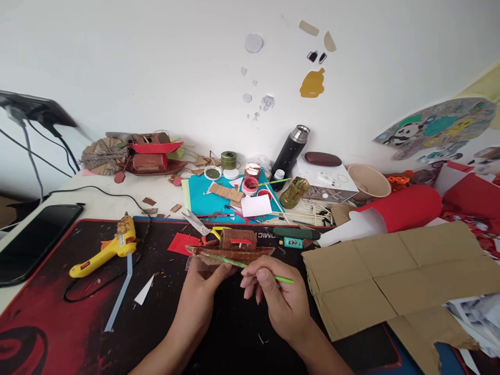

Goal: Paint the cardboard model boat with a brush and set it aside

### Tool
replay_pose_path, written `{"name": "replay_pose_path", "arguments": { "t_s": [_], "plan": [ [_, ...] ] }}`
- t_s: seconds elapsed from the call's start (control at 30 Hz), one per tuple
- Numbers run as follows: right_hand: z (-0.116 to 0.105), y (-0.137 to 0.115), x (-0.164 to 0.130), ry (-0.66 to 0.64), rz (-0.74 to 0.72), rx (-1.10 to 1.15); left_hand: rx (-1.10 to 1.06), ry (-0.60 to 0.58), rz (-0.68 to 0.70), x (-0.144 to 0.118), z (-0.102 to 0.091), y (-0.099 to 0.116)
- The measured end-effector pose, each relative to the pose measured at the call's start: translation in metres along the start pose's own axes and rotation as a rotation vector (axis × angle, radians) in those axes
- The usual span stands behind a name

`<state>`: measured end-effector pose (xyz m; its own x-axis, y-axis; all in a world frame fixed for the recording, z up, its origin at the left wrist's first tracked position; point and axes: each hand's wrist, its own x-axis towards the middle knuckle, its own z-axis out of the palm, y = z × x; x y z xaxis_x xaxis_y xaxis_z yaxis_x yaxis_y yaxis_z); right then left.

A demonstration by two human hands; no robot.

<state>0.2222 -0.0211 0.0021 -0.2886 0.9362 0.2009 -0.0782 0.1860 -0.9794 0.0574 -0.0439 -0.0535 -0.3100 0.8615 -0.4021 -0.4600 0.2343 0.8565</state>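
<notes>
Glue gun (120, 244) lies at our left; our left hand (205, 285) pinches the model boat (239, 250) low, above the dark mat (240, 338). We judge it light, stiff but fragile, best held by the hull (255, 254). It looks reddish-brown, with a rounded cabin (230, 238) and red strip (241, 241). Our right hand (283, 294) grips a green brush (236, 263).

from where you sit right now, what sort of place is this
Probably a craft desk, perhaps at home: a model boat is held in the left hand, an open pot of red paint stands beyond it, and a yellow glue gun lies off to the left.
</notes>
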Motion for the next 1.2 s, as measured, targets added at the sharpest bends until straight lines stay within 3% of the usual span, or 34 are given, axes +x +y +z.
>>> {"name": "replay_pose_path", "arguments": {
  "t_s": [0.5, 0.83, 1.2],
  "plan": [
    [-0.024, 0.006, -0.02, 0.122, 0.051, 0.055, -0.081, 0.084, -0.027, 0.002, 0.005, 0.004],
    [-0.038, 0.005, -0.029, 0.185, 0.061, 0.072, -0.098, 0.072, -0.034, 0.003, 0.002, 0.005],
    [-0.022, 0.006, -0.025, 0.121, 0.05, 0.083, -0.094, 0.053, -0.017, 0.002, 0.004, 0.007]
  ]
}}
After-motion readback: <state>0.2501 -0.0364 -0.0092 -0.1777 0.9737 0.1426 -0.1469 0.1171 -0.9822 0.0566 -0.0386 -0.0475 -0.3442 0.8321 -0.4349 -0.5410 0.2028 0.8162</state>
